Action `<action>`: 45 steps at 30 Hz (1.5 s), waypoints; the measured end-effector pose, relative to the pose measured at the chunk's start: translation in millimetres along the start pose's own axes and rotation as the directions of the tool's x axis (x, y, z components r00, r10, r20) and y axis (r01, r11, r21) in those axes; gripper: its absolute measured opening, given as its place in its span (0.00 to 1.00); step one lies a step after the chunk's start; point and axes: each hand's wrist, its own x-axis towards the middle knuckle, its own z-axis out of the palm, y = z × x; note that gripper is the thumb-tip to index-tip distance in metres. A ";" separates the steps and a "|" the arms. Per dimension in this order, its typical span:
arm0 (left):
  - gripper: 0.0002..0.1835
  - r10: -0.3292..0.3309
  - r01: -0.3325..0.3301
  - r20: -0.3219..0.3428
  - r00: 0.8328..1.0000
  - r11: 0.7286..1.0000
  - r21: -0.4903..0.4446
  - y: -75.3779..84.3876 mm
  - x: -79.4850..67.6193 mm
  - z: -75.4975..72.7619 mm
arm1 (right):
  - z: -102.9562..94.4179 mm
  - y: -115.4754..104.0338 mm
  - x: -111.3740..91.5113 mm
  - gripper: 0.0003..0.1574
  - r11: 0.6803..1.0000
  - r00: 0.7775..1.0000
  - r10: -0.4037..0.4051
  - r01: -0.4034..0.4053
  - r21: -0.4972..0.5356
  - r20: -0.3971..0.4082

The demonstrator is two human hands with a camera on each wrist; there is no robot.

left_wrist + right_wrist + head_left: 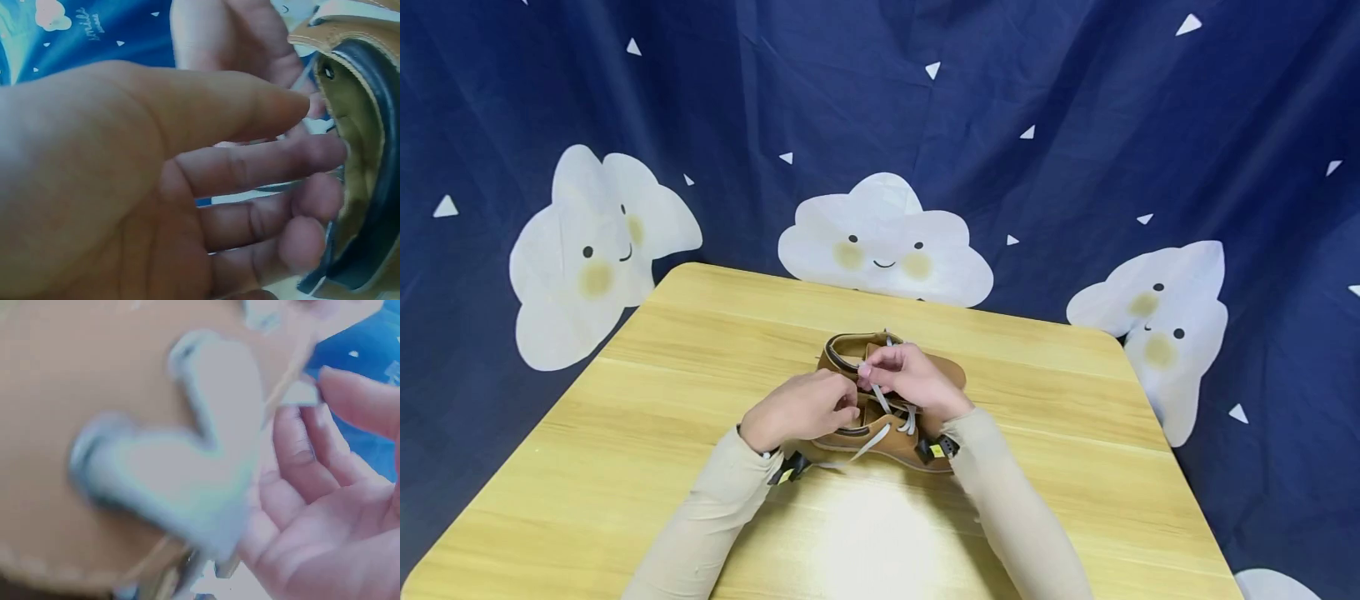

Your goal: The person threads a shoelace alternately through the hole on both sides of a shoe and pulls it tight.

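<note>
Two brown lace-up shoes lie side by side on the table, toes to the right: a near shoe (891, 442) and a far shoe (951, 372). My right hand (917, 382) pinches a grey-white shoelace (878, 398) between thumb and fingers, drawn up above the near shoe. In the right wrist view, the lace end (301, 394) shows at the thumb tip. My left hand (801, 408) is at the shoes' heel end, fingers loosely bent. The left wrist view shows its thumb and fingertips apart beside a dark padded shoe collar (381, 125), with nothing visibly gripped.
Another loose lace end (872, 442) hangs over the near shoe's side towards the table front. The wooden table (700, 350) has rounded corners. Behind it hangs a dark blue curtain (850, 92) with clouds and small triangles. Each wrist wears a dark strap.
</note>
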 end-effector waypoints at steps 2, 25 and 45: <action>0.12 0.048 -0.048 -0.038 0.998 0.999 0.020 -2.0 2.8 3.7 | -1.0 -3.1 -2.5 0.15 0.995 1.000 0.009 -0.009 0.101 -0.004; 0.15 0.270 -0.272 -0.077 0.960 0.962 -0.020 -15.7 29.7 32.6 | -24.7 -15.9 -51.1 0.07 0.950 0.935 -0.067 0.166 0.263 -0.349; 0.15 0.242 -0.247 -0.077 0.967 0.967 -0.061 -17.6 29.4 31.5 | -4.4 13.3 -60.5 0.13 0.985 0.980 0.126 -0.142 -0.094 -0.152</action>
